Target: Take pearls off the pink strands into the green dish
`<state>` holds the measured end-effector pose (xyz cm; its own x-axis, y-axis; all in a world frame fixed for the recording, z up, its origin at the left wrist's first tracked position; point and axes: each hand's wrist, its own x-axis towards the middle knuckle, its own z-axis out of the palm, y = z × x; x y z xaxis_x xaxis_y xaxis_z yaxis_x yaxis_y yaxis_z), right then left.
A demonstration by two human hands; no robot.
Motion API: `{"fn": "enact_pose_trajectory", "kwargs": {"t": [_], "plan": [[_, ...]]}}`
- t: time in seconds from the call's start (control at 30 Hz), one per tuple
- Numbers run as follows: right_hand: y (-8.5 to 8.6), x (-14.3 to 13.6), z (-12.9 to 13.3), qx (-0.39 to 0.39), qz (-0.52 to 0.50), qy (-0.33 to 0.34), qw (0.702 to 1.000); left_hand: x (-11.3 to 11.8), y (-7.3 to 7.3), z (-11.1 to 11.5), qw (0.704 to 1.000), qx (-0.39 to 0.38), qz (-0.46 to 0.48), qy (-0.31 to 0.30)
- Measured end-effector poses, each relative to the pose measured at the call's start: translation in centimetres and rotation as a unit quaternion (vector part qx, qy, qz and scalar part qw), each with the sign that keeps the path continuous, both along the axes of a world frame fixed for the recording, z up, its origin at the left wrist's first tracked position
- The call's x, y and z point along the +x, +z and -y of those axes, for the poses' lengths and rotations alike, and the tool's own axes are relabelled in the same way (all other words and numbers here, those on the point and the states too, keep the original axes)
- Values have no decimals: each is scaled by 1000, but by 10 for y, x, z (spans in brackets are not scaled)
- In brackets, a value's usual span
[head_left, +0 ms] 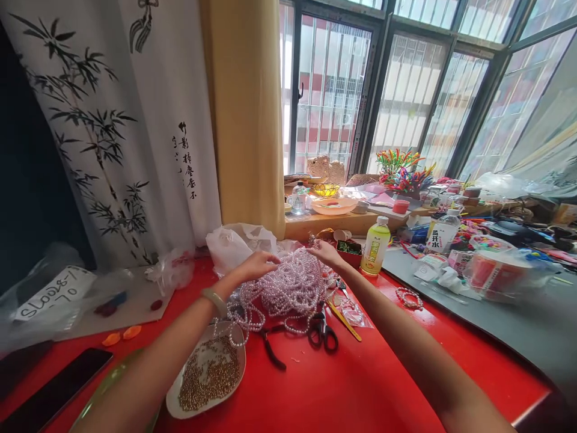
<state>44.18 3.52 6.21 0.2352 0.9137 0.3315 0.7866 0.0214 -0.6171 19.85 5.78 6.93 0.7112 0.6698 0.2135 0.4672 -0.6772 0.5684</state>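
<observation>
A big heap of pale lilac pearl bead strings (pixel 293 282) lies on the red table. My left hand (pixel 261 264) rests at the heap's upper left edge, its fingers stretched out over the beads. At the heap's upper right, my right hand (pixel 326 252) has its fingers pinched together near a small shiny item too small to name. Loose strands trail left over the rim of a white dish (pixel 175 400) holding small gold-brown beads (pixel 210 376). In front of the heap lie pliers (pixel 274 353) with dark handles, black-handled scissors (pixel 323 337) and yellow tweezers (pixel 345 322).
A drink bottle (pixel 375 246) stands beyond my right hand, beside a small dark red box (pixel 350 254). A beaded bracelet (pixel 409 299) lies to the right. A grey mat (pixel 505 319) bears clutter. Plastic bags (pixel 229 249) sit behind the heap; a phone (pixel 58 391) lies left.
</observation>
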Motion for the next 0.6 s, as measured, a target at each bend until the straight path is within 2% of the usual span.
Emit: {"fn": "enact_pose_trajectory", "kwargs": {"t": [0.13, 0.23, 0.43, 0.6], "plan": [[16, -14, -21, 12, -95, 7, 995, 5, 2, -5, 1000, 7, 20, 6], [40, -19, -31, 33, -162, -7, 986, 1, 5, -11, 999, 9, 36, 30], [115, -21, -40, 86, -275, -57, 956, -25, 17, -20, 996, 31, 64, 59], [176, -33, -47, 138, -316, -73, 936, -76, 26, -29, 990, 25, 75, 113]]}}
